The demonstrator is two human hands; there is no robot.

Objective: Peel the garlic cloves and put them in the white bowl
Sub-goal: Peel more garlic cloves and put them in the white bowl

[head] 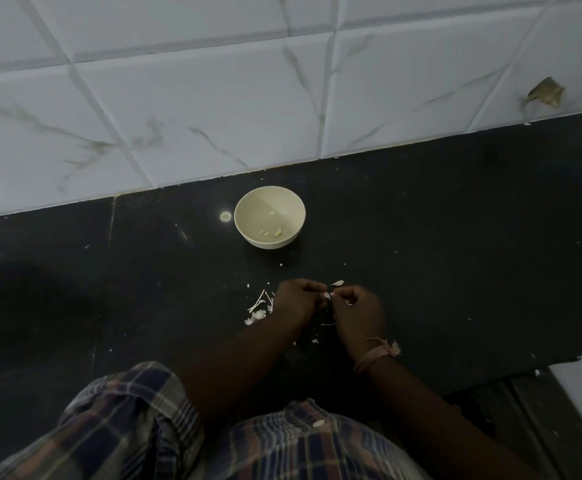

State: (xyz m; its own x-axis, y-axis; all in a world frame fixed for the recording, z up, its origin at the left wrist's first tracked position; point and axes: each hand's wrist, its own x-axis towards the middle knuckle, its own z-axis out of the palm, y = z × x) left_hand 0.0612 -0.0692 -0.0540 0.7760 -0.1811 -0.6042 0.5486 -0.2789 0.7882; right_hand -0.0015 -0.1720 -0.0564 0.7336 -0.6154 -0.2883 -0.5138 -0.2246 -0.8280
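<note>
A white bowl [269, 216] stands on the black counter [456, 237] near the tiled wall, with several small peeled garlic pieces [271, 232] at its bottom. Nearer to me, my left hand [298, 301] and my right hand [357, 311] meet over the counter, fingers curled. Between their fingertips they pinch a small pale garlic clove [327, 295], mostly hidden by the fingers. A loose flake of skin [337, 283] lies just beyond the fingertips.
Garlic peels [258, 308] lie scattered on the counter left of my left hand, with small crumbs around. White marbled tiles [213, 98] rise behind the counter. The counter's right end [559, 362] drops off at the lower right. A thread band [379, 353] circles my right wrist.
</note>
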